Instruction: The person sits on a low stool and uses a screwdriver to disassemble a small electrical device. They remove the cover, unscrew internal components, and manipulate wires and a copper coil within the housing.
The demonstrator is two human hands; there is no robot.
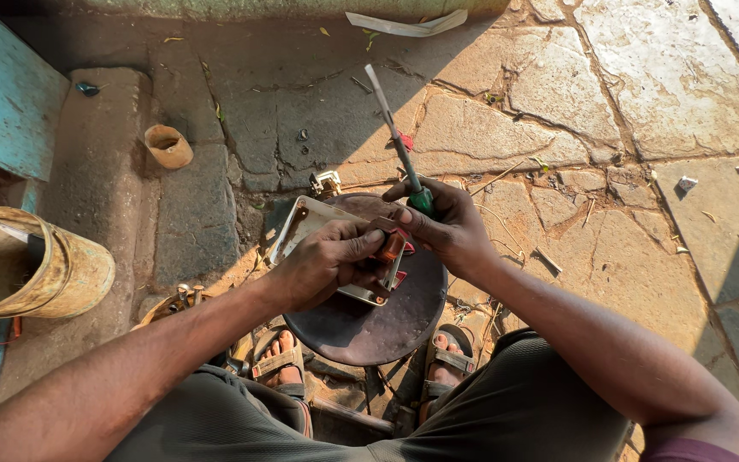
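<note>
My left hand [327, 261] grips a small reddish part [391, 246] and rests on a pale metal plate [301, 224] lying on a round dark metal disc [369, 321]. My right hand [446, 227] touches the same small part with its fingers while holding a screwdriver [395, 137] by its green handle, the long shaft pointing up and away. Both hands meet over the disc's far edge. What lies under the fingers is hidden.
A dented yellowish bucket [40, 269] stands at the left beside a blue painted wall [6, 94]. A small clay cup [167, 145] sits on the stone paving [558, 111]. My sandalled feet [277, 359] flank the disc. A small metal fitting [325, 182] lies behind the plate.
</note>
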